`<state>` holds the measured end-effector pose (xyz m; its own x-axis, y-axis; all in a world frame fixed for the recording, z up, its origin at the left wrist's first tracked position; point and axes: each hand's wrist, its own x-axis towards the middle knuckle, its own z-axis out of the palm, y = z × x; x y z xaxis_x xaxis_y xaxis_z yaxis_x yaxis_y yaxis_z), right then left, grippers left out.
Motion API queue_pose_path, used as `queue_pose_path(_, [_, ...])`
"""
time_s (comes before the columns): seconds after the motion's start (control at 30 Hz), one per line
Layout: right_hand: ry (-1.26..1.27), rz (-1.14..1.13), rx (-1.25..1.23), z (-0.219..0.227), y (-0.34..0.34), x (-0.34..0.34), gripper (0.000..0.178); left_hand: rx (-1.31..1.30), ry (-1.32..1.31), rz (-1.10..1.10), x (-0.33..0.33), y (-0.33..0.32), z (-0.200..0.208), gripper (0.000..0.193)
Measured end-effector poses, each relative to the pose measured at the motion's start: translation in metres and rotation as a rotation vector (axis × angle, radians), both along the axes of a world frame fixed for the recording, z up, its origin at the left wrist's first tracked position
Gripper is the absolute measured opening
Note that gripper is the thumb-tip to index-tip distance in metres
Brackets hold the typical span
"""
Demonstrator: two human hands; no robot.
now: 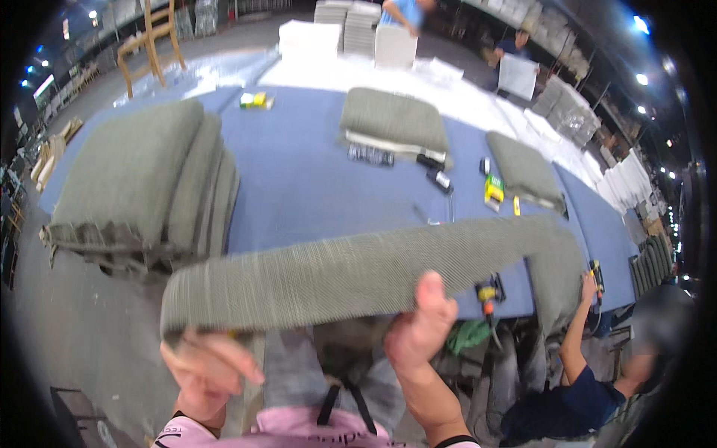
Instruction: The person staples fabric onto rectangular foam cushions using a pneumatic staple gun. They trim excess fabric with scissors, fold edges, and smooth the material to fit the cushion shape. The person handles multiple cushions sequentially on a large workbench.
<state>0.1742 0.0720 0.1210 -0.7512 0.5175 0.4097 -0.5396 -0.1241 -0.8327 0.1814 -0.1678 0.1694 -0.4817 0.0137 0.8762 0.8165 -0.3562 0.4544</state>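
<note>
A long band of grey-green woven fabric (314, 280) stretches across in front of me, its right end bending down over the table edge. My left hand (209, 366) is at the band's lower left corner, its fingers smeared by motion and partly tucked under the edge. My right hand (422, 328) grips the lower edge near the middle, thumb up against the front face; its other fingers are hidden. Beyond my left hand stands a stack of grey-green cushions (134, 175). A black and yellow staple gun (489, 291) lies on the table beyond my right hand.
The blue-topped table (299, 172) bears more cushions (392, 119), a cushion (526, 168) farther right, and small yellow-green boxes (256, 100). At right a co-worker's hand (589, 287) is by another tool (596, 276). Others stand behind the table. A wooden chair frame (153, 41) is back left.
</note>
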Motion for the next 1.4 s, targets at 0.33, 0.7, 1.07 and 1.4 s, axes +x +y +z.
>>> queue_pose_path(0.33, [0.104,-0.262,0.335,0.053,-0.045,-0.201,0.062,-1.323,0.173,0.625,-0.273,0.074,0.151,0.048])
queue_pose_path(0.7, [0.332,0.059,0.635,0.032,0.006,-0.161,0.041,-1.627,-0.1,0.186,-0.26,0.069,0.139,0.072])
queue_pose_path(1.07, [-0.82,-0.834,1.651,-0.222,0.308,-0.046,0.096,-1.544,0.05,0.366,-0.199,0.087,0.133,0.059])
queue_pose_path(1.4, [-0.428,-0.201,0.282,-0.016,0.207,-0.011,0.054,-1.47,0.193,0.386,-0.181,0.082,0.12,0.069])
